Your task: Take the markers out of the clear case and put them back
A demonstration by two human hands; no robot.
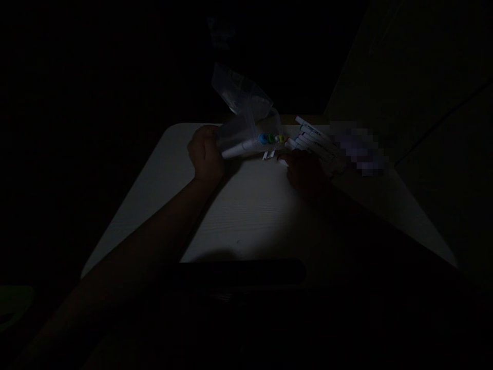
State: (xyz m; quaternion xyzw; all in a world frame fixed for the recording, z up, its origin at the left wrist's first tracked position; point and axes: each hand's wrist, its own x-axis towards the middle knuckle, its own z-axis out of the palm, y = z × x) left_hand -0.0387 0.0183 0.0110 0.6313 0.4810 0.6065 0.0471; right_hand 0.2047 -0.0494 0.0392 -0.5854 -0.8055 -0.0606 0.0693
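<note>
In the dim head view, my left hand [206, 154] is wrapped round the closed end of a clear plastic case [234, 131], which lies tilted on its side. Its see-through lid [241, 90] hangs open at the back. A few white markers [241, 149] lie inside, their blue, green and yellow ends [271, 139] facing the case's mouth. My right hand [306, 172], dark and partly in shadow, is closed just right of that mouth. The white end of a marker [283, 162] pokes out from its fingers. Several loose white markers [314, 139] lie right behind this hand.
All this is on a small white table [239, 205] with rounded corners and a dark slot [246, 270] along its near edge. A pixelated purplish patch [358, 149] covers something at the right back. Deep darkness surrounds the table.
</note>
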